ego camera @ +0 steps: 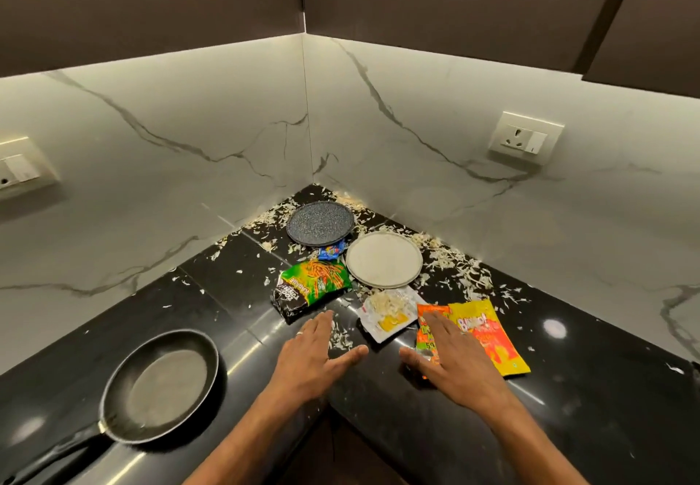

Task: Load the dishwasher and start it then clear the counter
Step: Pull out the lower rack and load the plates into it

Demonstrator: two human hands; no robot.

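Your left hand (308,354) lies flat, fingers straight, on the glossy black stone counter (568,409); your right hand (452,357) presses, fingers spread, on an orange snack wrapper (426,327). A speckled grey round plate (320,223) and white round plate (383,259) sit far in the corner; a black frying pan (163,382) rests near left.

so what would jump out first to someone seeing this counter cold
Most striking is the litter of pale shreds strewn across the black counter into the corner, around a dark speckled plate and a white plate. Bright snack wrappers come next: a green packet mid-counter and a yellow packet to the right, with the right hand flat over an orange one. A black frying pan sits near left, and the left hand is spread open.
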